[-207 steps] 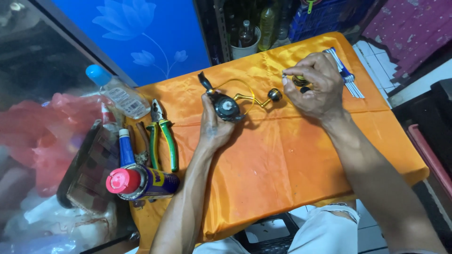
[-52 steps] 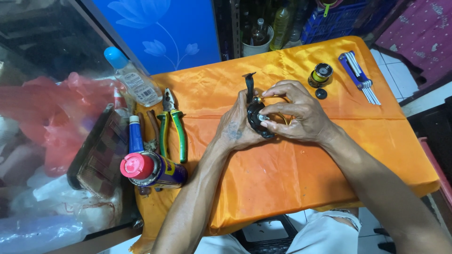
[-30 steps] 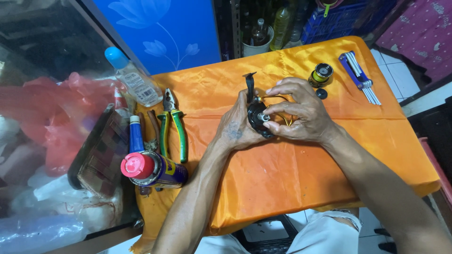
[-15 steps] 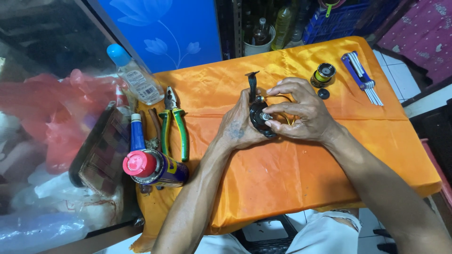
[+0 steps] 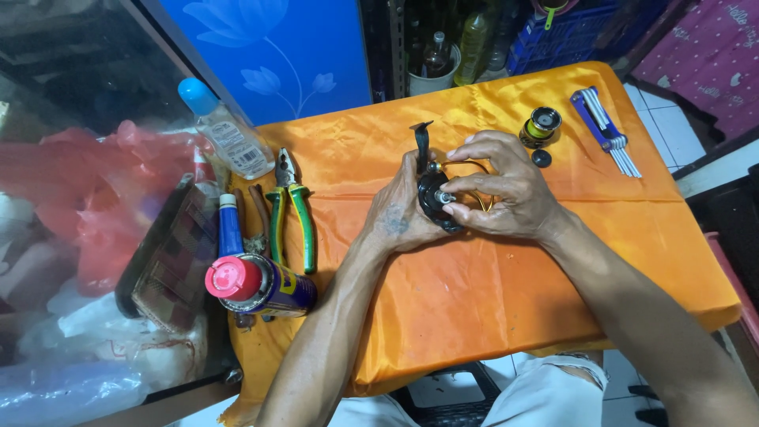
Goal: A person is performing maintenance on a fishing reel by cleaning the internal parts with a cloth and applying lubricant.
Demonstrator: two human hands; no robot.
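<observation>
A black fishing reel body (image 5: 431, 199) with a gold bail wire sits over the middle of the orange cloth (image 5: 474, 308). My left hand (image 5: 399, 217) grips it from the left, thumb up along its black stem. My right hand (image 5: 498, 190) closes over it from the right, fingertips pinching a small silver shaft on its front. A black and gold spool (image 5: 541, 126) and a small black cap (image 5: 541, 158) lie apart on the cloth, just beyond my right hand.
Green-handled pliers (image 5: 291, 213), brown-handled pliers, a blue spray can with a red cap (image 5: 257, 285) and a clear bottle with a blue cap (image 5: 225, 130) lie at the left. A blue hex key set (image 5: 607, 130) rests at the far right. Pink plastic bags fill the left edge.
Since the earliest frame the spool and cap were set down at the right and my right hand came back onto the reel. Over the last second both hands barely move.
</observation>
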